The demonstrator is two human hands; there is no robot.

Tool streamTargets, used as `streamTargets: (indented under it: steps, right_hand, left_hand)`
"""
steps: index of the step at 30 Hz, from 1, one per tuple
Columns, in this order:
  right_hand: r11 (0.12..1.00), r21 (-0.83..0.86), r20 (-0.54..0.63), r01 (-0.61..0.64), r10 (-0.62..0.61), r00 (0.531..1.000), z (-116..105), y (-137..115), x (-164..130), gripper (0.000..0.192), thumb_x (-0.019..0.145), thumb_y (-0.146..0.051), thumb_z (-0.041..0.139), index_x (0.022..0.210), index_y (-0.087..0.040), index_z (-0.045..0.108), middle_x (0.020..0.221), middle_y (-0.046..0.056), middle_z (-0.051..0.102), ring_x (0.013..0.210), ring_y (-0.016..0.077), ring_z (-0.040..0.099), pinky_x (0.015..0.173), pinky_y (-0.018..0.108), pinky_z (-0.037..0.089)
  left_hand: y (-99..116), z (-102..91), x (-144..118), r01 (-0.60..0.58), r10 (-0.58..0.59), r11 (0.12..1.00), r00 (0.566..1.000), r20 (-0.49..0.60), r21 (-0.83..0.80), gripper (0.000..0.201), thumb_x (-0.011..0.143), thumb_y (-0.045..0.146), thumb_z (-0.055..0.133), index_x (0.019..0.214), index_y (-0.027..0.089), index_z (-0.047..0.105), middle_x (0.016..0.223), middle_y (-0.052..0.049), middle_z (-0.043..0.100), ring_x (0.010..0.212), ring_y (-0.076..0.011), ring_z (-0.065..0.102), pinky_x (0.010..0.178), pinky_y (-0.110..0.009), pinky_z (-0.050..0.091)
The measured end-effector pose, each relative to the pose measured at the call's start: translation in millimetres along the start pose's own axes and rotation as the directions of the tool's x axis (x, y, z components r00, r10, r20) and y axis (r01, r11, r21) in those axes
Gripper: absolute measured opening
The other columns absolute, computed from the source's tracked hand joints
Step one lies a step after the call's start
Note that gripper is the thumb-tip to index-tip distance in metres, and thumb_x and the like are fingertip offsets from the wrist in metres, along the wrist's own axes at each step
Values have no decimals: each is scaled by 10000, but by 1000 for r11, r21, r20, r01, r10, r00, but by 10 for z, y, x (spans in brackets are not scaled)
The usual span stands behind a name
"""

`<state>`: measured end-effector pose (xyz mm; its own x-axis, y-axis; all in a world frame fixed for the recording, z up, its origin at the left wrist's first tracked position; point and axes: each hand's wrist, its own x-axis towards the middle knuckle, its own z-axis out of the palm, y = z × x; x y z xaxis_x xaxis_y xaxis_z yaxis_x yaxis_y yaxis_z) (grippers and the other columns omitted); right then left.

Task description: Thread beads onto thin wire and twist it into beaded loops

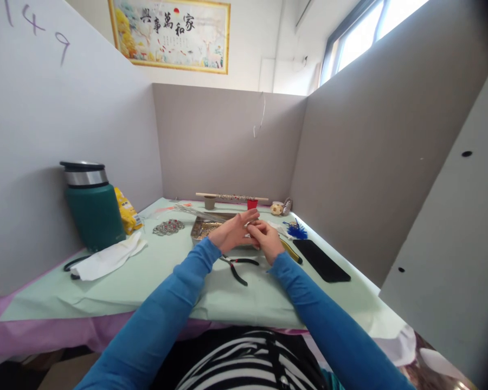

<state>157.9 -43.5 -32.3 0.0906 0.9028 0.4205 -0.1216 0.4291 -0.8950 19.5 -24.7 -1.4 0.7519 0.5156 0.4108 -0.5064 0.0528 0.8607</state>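
Observation:
Both hands meet above a metal tray holding small beads. My left hand has its fingers stretched out to the right, with its thumb side partly hidden. The fingertips of my right hand are pinched together against the left hand's fingers; anything between them is too small to make out. Just below the hands, pliers with black handles lie spread on the green cloth, their jaws partly covered by my left wrist. A yellow-and-black tool lies beside my right wrist. Thin metal wires rest across the tray's back left.
To the left stand a green bottle and a white cloth. A beaded pile lies left of the tray. Behind, a rod spans two cups. A black phone-like slab and blue tinsel lie right. Partitions enclose three sides.

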Motion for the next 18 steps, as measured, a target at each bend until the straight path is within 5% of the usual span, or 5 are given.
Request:
streamTargets:
  steps: [7, 18]
  right_hand:
    - [996, 93, 121, -12, 1, 993, -21, 7, -10, 247, 697, -387, 659, 797, -187, 553, 571, -57, 491, 448, 61, 401, 386, 192, 294]
    - [995, 73, 82, -64, 58, 995, -36, 39, 13, 282, 672, -417, 683, 711, -185, 526, 598, -47, 519, 437, 56, 393, 382, 204, 274]
  left_hand:
    - [93, -11, -8, -16, 8, 984, 999, -47, -175, 578, 821, 605, 344, 1208, 213, 517, 1377, -118, 378, 1251, -319, 363, 933, -464, 378]
    - [51, 43, -14, 2, -2, 1000, 998, -59, -4, 541, 827, 565, 383, 1255, 247, 481, 1442, -120, 265, 1259, -339, 339, 947, -544, 332]
